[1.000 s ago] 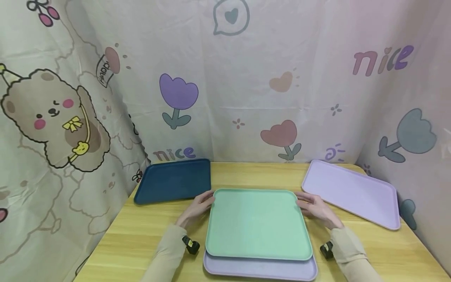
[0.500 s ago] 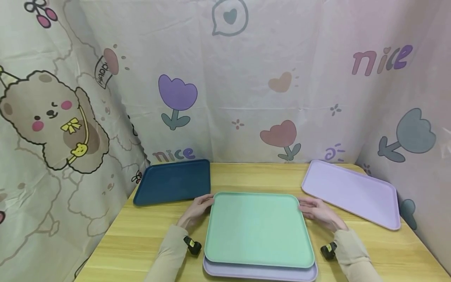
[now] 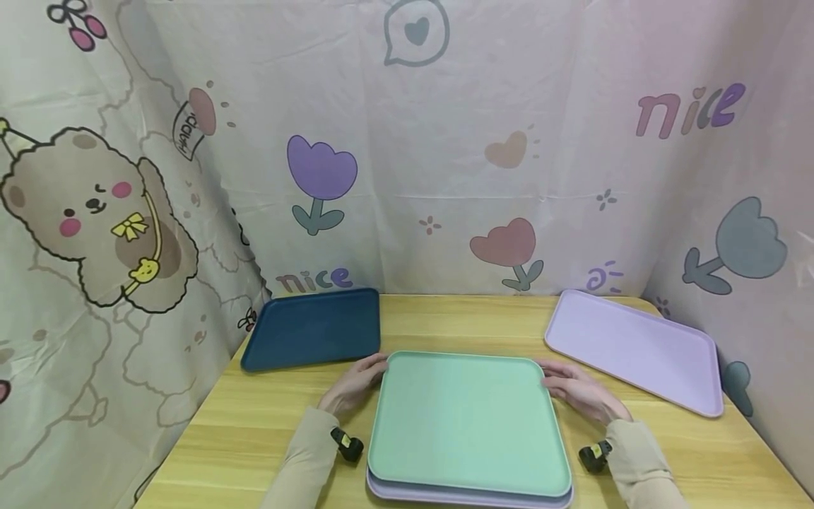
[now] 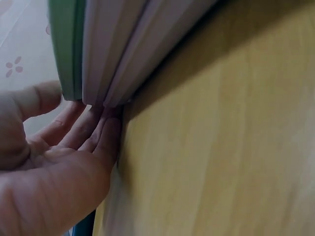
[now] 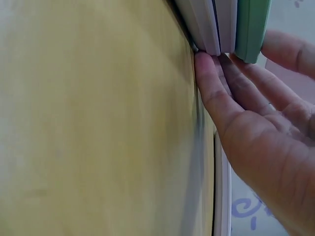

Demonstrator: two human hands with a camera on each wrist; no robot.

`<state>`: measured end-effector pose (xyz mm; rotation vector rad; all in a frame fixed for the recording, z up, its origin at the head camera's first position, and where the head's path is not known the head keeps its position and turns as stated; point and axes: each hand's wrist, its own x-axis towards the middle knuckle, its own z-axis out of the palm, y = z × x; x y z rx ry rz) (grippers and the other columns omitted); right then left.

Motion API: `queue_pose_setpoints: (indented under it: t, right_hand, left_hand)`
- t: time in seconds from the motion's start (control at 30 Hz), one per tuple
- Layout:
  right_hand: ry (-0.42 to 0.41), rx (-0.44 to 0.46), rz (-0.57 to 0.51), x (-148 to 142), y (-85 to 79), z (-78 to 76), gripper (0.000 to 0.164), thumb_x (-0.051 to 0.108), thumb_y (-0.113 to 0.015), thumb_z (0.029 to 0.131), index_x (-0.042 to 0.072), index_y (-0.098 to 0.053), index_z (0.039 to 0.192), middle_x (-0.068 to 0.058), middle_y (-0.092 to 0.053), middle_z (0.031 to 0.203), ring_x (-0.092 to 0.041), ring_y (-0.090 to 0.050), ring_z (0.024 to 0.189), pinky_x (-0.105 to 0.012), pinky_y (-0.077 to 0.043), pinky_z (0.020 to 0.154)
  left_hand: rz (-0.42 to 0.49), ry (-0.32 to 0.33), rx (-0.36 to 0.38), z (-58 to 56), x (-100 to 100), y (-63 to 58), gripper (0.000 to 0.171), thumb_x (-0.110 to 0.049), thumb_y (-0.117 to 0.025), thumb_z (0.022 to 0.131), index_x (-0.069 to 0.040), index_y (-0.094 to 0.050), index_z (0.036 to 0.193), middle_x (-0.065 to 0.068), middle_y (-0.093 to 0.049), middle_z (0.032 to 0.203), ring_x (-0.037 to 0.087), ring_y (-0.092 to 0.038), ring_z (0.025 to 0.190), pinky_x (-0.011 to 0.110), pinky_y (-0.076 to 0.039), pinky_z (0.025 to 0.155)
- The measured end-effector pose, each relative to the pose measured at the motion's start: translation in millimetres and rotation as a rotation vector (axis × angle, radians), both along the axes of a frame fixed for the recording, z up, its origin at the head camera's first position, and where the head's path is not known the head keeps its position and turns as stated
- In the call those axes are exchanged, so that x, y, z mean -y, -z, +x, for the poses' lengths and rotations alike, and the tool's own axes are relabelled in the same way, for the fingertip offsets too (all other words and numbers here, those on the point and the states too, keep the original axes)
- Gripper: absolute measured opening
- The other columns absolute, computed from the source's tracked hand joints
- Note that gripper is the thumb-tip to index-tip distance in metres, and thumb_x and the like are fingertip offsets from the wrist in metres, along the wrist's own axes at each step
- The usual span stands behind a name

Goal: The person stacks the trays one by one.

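Note:
In the head view a mint-green tray (image 3: 467,424) lies over a lilac stack (image 3: 467,493), whose front rim shows just below it. Both wrist views show two lilac trays (image 4: 110,59) under the green tray's edge, close together. My left hand (image 3: 352,382) is at the far left corner, its thumb by the green rim and its fingertips along the stacked edges. At the far right corner my right hand (image 3: 581,389) does likewise, thumb against the green tray, little finger down beside the lowest lilac edge. Each hand holds the green tray's side.
A dark blue tray (image 3: 314,329) lies at the back left of the wooden table (image 3: 464,322). Another lilac tray (image 3: 636,350) lies angled at the back right. A printed curtain (image 3: 432,141) hangs behind and at both sides.
The green tray has come toward me and down over the lilac stack, so less of the lilac front shows. Both hands have moved slightly nearer with it.

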<state>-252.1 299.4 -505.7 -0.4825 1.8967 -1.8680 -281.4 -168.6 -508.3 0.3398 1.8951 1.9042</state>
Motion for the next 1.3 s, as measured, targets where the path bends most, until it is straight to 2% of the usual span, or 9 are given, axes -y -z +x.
queue_pose_setpoints:
  t: [0.17, 0.27, 0.37, 0.43, 0.63, 0.73, 0.8, 1.0, 1.3]
  right_hand:
    - [0.02, -0.032, 0.108, 0.5, -0.6, 1.3, 0.066, 0.015, -0.047, 0.107, -0.02, -0.012, 0.151, -0.029, -0.041, 0.154, 0.01, -0.056, 0.116, -0.014, -0.049, 0.099]
    - [0.032, -0.035, 0.128, 0.7, -2.1, 2.2, 0.064, 0.015, -0.049, 0.106, -0.02, -0.017, 0.15, -0.013, -0.055, 0.145, 0.01, -0.056, 0.115, -0.013, -0.048, 0.098]
    - [0.04, -0.029, 0.126, 0.6, -2.4, 2.6, 0.062, 0.013, -0.05, 0.106, -0.021, -0.02, 0.149, 0.006, -0.061, 0.134, 0.009, -0.057, 0.113, -0.013, -0.049, 0.097]
    - [0.041, -0.028, 0.125, 0.9, -2.7, 2.9, 0.062, 0.013, -0.05, 0.106, -0.021, -0.021, 0.149, 0.008, -0.061, 0.133, 0.009, -0.057, 0.113, -0.013, -0.049, 0.097]
    - [0.045, -0.025, 0.145, 2.7, -2.9, 2.8, 0.063, 0.013, -0.053, 0.104, -0.02, -0.024, 0.148, -0.019, -0.056, 0.143, 0.009, -0.058, 0.112, -0.014, -0.05, 0.096]
    - [0.051, -0.023, 0.16, 2.8, -1.9, 2.3, 0.063, 0.013, -0.055, 0.103, -0.02, -0.025, 0.148, -0.026, -0.052, 0.145, 0.009, -0.058, 0.111, -0.014, -0.05, 0.096]
    - [0.056, -0.02, 0.163, 2.4, -0.8, 2.0, 0.063, 0.013, -0.056, 0.103, -0.019, -0.026, 0.148, -0.021, -0.055, 0.143, 0.009, -0.058, 0.111, -0.014, -0.05, 0.096]
    - [0.062, -0.012, 0.156, -0.2, 1.6, 1.7, 0.061, 0.012, -0.057, 0.102, -0.018, -0.029, 0.148, 0.008, -0.063, 0.132, 0.009, -0.058, 0.112, -0.013, -0.05, 0.096]
    - [0.058, -0.021, 0.146, -0.1, 0.6, 2.3, 0.059, 0.011, -0.059, 0.101, -0.018, -0.033, 0.146, 0.009, -0.065, 0.13, 0.009, -0.058, 0.113, -0.011, -0.048, 0.096]
  left_hand:
    - [-0.003, -0.003, 0.003, -0.6, -0.7, 2.3, 0.046, -0.022, -0.042, 0.11, 0.006, -0.043, 0.146, -0.003, -0.061, 0.127, 0.006, -0.055, 0.116, 0.023, -0.045, 0.1]
    - [-0.017, -0.011, -0.01, -1.0, -0.2, 3.1, 0.046, -0.02, -0.043, 0.109, 0.008, -0.043, 0.145, -0.002, -0.062, 0.127, 0.005, -0.056, 0.115, 0.021, -0.045, 0.099]
    - [-0.018, -0.019, -0.021, -0.9, -0.1, 3.9, 0.043, -0.018, -0.045, 0.109, 0.01, -0.046, 0.142, -0.005, -0.063, 0.122, 0.004, -0.057, 0.111, 0.02, -0.046, 0.097]
    - [-0.014, -0.024, -0.026, -0.6, -0.2, 4.2, 0.041, -0.017, -0.045, 0.108, 0.01, -0.048, 0.14, -0.006, -0.063, 0.118, 0.004, -0.058, 0.109, 0.02, -0.046, 0.096]
    - [0.0, -0.053, -0.016, 1.1, -0.7, 4.1, 0.032, -0.015, -0.049, 0.107, 0.006, -0.055, 0.13, -0.009, -0.061, 0.107, 0.004, -0.057, 0.102, 0.018, -0.047, 0.091]
    - [0.009, -0.058, -0.015, 2.0, -0.9, 4.0, 0.032, -0.014, -0.051, 0.106, 0.007, -0.055, 0.129, -0.01, -0.062, 0.106, 0.004, -0.058, 0.1, 0.018, -0.048, 0.09]
    - [0.012, -0.059, -0.014, 2.3, -1.2, 4.0, 0.032, -0.014, -0.051, 0.106, 0.007, -0.055, 0.13, -0.01, -0.063, 0.106, 0.004, -0.058, 0.101, 0.018, -0.048, 0.09]
    - [0.004, -0.048, -0.02, 2.9, -1.2, 3.7, 0.033, -0.013, -0.051, 0.106, 0.009, -0.052, 0.13, -0.011, -0.063, 0.107, 0.003, -0.058, 0.102, 0.017, -0.047, 0.091]
    - [0.002, -0.022, -0.041, 2.8, -0.2, 3.2, 0.039, -0.01, -0.05, 0.105, 0.016, -0.048, 0.135, -0.01, -0.065, 0.109, 0.003, -0.059, 0.104, 0.017, -0.047, 0.093]
